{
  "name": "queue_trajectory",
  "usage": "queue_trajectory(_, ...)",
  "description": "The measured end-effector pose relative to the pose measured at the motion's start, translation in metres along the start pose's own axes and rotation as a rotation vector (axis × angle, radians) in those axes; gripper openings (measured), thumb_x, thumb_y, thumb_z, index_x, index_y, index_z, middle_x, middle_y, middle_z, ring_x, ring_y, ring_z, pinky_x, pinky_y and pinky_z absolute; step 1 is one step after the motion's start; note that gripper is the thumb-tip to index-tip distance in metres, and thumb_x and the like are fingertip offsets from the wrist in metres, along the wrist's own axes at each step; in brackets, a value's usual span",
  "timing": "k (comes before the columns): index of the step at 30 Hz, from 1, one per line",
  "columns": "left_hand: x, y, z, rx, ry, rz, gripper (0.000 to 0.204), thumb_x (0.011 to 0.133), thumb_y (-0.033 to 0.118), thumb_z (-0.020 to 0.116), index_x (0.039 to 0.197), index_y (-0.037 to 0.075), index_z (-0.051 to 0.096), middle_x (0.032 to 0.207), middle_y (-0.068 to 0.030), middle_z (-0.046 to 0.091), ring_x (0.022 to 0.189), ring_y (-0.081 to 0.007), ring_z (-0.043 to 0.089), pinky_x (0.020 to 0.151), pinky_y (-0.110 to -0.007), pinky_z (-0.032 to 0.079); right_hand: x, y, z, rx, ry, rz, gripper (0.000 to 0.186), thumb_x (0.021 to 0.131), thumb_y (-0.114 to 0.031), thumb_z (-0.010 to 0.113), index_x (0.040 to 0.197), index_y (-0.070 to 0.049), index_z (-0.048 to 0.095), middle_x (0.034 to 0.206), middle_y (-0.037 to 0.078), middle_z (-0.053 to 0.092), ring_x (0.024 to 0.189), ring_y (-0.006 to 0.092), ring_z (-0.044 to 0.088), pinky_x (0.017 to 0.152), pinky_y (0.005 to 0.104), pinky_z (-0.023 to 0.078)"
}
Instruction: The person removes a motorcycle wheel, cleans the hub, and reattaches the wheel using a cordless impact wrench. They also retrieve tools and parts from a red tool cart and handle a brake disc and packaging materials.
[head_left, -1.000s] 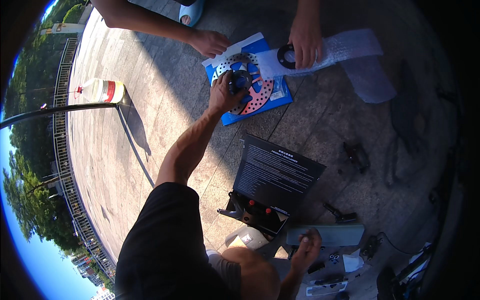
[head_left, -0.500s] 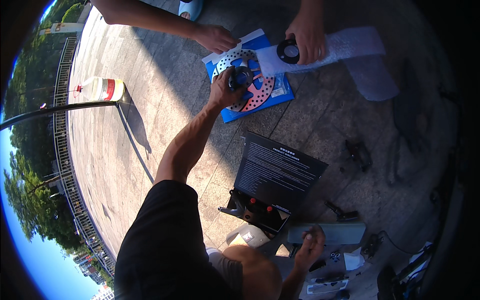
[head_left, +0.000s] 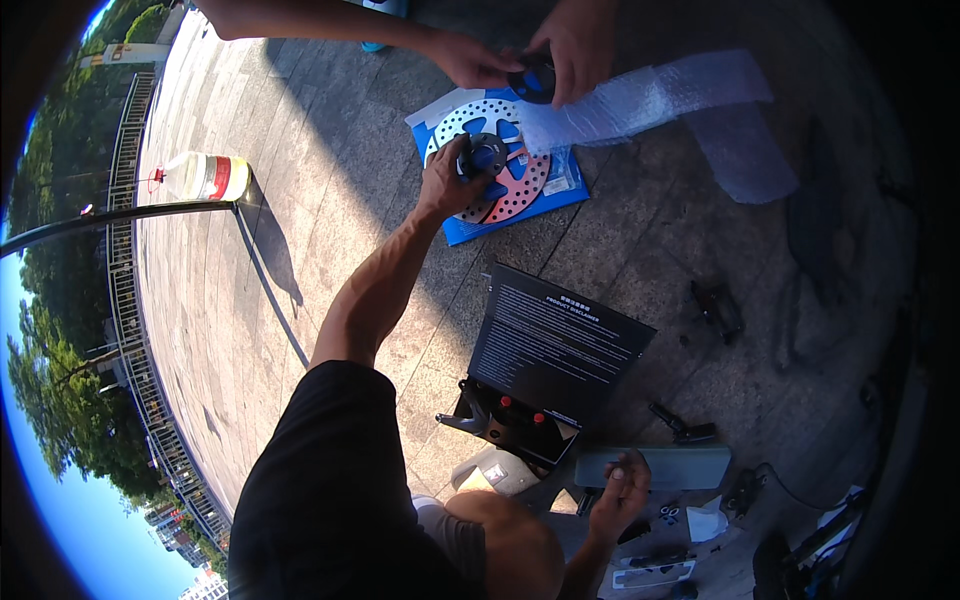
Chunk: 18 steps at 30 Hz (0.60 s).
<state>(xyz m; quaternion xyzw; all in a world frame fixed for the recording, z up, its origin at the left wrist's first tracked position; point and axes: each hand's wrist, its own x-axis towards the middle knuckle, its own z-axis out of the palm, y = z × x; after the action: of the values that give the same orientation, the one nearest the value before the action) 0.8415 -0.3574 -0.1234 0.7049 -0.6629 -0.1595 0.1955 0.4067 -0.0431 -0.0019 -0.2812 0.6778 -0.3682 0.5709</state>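
Here the perforated brake disc (head_left: 497, 175) lies flat on a blue card sleeve (head_left: 520, 205) on the stone paving (head_left: 300, 250), and the person's left hand (head_left: 447, 183) reaches out over its near rim, fingers curled around a small dark round part (head_left: 483, 155) at the disc's hub; compared with a second ago this hand has barely shifted, staying at the centre with the same closed grip. The change is on the far side: a co-worker's two hands (head_left: 530, 55), earlier spread apart on the sleeve and on the bubble wrap (head_left: 650, 100), have drawn together above the disc's far edge and now jointly pinch a second dark ring-shaped part (head_left: 535, 80), lifted clear of the wrap. This suggests that unpacking has given way to fitting parts at the hub. Nearer the person, an open black box (head_left: 555, 350) with a printed lid stands well apart from the disc; the right hand (head_left: 620, 495) rests by a flat grey-green case (head_left: 655, 467), fingers loosely bent on its edge, whether gripping it cannot be told. A plastic bottle (head_left: 205, 177) lies to the left
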Motion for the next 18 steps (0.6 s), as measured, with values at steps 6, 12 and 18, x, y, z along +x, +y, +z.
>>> queue_trajectory(6,-0.0002,0.0024,-0.0019,-0.011,-0.022,-0.007,0.077,0.069,0.034,0.077,0.133,0.004,0.044,0.129,-0.0194,0.052,0.12,-0.037,0.046,0.104,-0.044,0.036,0.0011,-0.0008,0.0001,0.012,0.008,0.01,0.037,0.093,-0.013,0.053,0.125,0.002,0.045,0.111,0.012,0.056,0.099,0.0177,0.055,0.087,0.0286,0.046)
queue_trajectory(12,0.0005,0.0047,-0.0031,-0.023,-0.038,-0.038,0.076,0.069,0.033,0.077,0.132,0.007,0.045,0.129,-0.0177,0.052,0.12,-0.0368,0.046,0.104,-0.044,0.036,0.0019,-0.0016,0.0012,0.037,0.027,0.016,0.037,0.092,-0.013,0.054,0.125,0.002,0.045,0.111,0.013,0.056,0.1,0.0182,0.055,0.086,0.0285,0.046)
queue_trajectory(18,0.0005,0.0044,-0.0038,-0.029,-0.039,-0.016,0.075,0.069,0.031,0.077,0.133,0.007,0.045,0.13,-0.0169,0.052,0.121,-0.0365,0.046,0.104,-0.044,0.036,0.0043,0.0018,0.0024,0.014,0.025,-0.032,0.034,0.093,-0.014,0.053,0.123,0.002,0.047,0.11,0.012,0.056,0.095,0.0166,0.055,0.082,0.0282,0.046)
